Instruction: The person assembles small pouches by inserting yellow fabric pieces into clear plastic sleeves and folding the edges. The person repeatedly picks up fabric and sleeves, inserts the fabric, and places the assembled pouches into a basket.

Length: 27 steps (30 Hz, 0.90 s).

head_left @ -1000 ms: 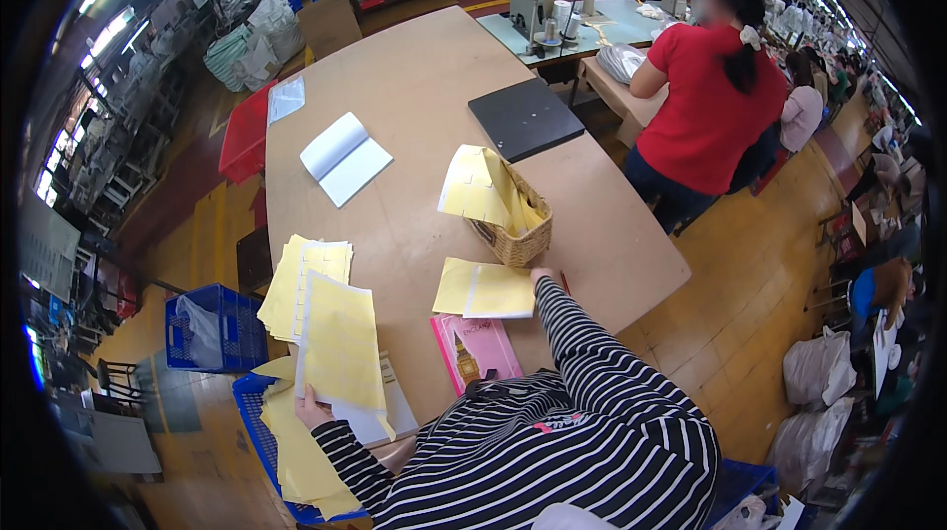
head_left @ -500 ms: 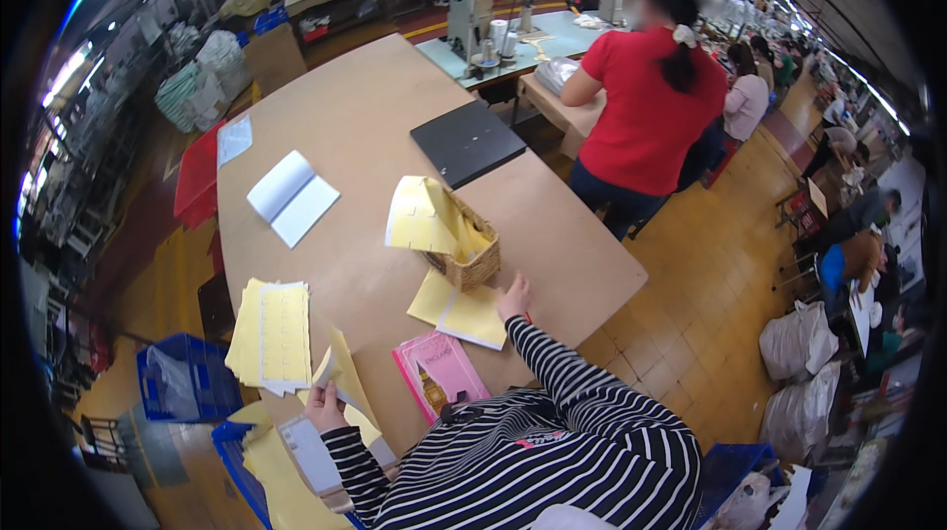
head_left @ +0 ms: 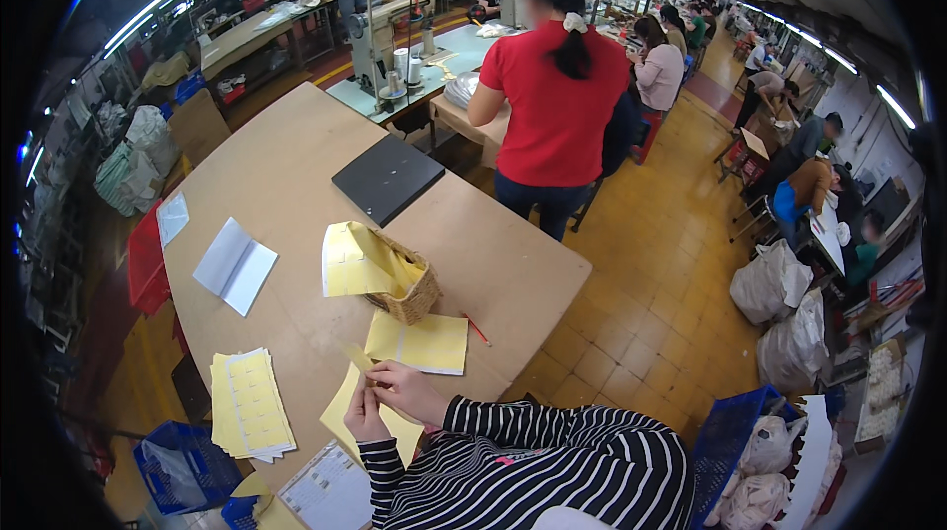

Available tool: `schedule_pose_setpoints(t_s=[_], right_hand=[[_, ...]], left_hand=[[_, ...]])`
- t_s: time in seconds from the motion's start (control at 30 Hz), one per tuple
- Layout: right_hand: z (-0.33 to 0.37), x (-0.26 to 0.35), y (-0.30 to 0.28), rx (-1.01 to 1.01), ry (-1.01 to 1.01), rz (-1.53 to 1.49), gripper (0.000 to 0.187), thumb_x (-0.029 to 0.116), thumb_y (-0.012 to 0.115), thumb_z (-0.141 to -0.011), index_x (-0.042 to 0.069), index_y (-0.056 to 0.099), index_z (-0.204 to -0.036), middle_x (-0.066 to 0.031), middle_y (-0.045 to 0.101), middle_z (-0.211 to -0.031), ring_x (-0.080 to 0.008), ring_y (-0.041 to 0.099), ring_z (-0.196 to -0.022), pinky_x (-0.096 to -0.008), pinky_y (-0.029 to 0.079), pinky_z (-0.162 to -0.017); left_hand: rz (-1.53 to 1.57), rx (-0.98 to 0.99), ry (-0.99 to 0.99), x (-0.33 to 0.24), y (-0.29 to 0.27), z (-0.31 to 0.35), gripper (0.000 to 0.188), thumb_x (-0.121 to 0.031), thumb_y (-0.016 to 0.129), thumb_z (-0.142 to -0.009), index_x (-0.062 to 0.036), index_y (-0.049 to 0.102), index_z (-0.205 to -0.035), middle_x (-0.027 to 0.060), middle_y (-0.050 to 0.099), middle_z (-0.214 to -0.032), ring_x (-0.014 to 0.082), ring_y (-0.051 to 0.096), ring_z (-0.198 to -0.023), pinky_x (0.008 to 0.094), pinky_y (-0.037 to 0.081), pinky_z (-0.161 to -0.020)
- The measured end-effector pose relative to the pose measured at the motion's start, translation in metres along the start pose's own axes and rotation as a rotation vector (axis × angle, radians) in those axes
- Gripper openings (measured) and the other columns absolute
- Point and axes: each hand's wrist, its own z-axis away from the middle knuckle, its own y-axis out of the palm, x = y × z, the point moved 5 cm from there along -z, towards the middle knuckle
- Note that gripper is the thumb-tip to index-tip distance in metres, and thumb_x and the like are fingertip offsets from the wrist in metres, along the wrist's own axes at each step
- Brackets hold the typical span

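Note:
My left hand (head_left: 366, 421) and my right hand (head_left: 407, 392) meet near the table's front edge. Between their closed fingers they pinch a small yellow strip (head_left: 356, 356), which sticks up past the fingertips. Beneath the hands lies a larger yellow sheet (head_left: 340, 411), partly covered by them. Just beyond, another yellow sheet (head_left: 441, 345) rests flat against the front of a wicker basket (head_left: 418, 301) stuffed with yellow sheets (head_left: 357, 266). A red pencil (head_left: 478, 331) lies to the right of that sheet. Left of my hands is a stack of yellow sheets (head_left: 258, 406) with white edges.
An open notebook (head_left: 235, 269) and a black flat board (head_left: 389, 179) lie on the brown table (head_left: 261, 150). A printed paper (head_left: 330, 491) is at the front left. Blue crates (head_left: 185, 493) stand beside the table. A person in red (head_left: 557, 101) works beyond it.
My right hand has left the spot by the pencil and come left to join my left hand at the strip. The view has shifted, so the table sits further left.

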Motion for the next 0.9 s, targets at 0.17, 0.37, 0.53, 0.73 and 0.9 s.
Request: schedule_pose_setpoints(t_s=[0.17,0.37,0.53,0.73,0.9], right_hand=[[0.006,0.001,-0.007,0.007,0.037,-0.003,0.019,0.011,0.064,-0.081,0.001,0.068,-0.097,-0.0112,0.066,-0.102,-0.0217,0.065,-0.087,-0.029,0.052,-0.077],[-0.005,0.04,-0.02,-0.035,-0.065,-0.064,0.018,0.005,0.066,-0.08,0.0,0.066,-0.097,-0.0138,0.065,-0.101,-0.0247,0.064,-0.091,-0.0313,0.051,-0.08],[-0.01,0.097,-0.036,-0.078,-0.236,0.132,0.015,0.001,0.065,-0.08,-0.001,0.068,-0.095,-0.0142,0.066,-0.098,-0.0251,0.066,-0.084,-0.0305,0.052,-0.075],[-0.012,0.133,-0.027,-0.057,-0.27,0.152,0.013,-0.001,0.065,-0.079,-0.004,0.067,-0.092,-0.0133,0.068,-0.095,-0.0231,0.067,-0.083,-0.0293,0.053,-0.074],[-0.013,0.133,-0.025,-0.025,-0.202,0.084,0.012,-0.003,0.064,-0.08,-0.006,0.068,-0.091,-0.0124,0.069,-0.093,-0.0177,0.067,-0.08,-0.026,0.055,-0.072]], left_hand=[[-0.05,-0.035,-0.003,-0.008,0.004,0.007,0.029,-0.008,0.047,-0.096,0.0063,0.056,-0.12,0.0136,0.065,-0.101,0.0161,0.062,-0.091,0.0267,0.05,-0.08],[-0.447,-0.064,0.326,-0.073,0.013,0.011,0.025,-0.005,0.058,-0.089,0.0014,0.063,-0.113,0.0166,0.068,-0.092,0.0185,0.067,-0.079,0.0269,0.052,-0.068],[-0.514,-0.171,0.424,-0.122,0.024,0.025,0.032,-0.002,0.064,-0.082,-0.0023,0.063,-0.114,0.0203,0.066,-0.09,0.0297,0.068,-0.08,0.0316,0.053,-0.071],[-0.686,-0.235,0.51,-0.15,0.028,0.041,0.039,0.002,0.063,-0.083,0.003,0.056,-0.121,0.022,0.065,-0.084,0.0289,0.068,-0.073,0.0318,0.053,-0.062],[-0.686,-0.262,0.599,-0.153,0.025,0.048,0.042,0.004,0.062,-0.082,0.004,0.055,-0.123,0.0225,0.065,-0.092,0.0283,0.068,-0.074,0.0305,0.053,-0.062]])
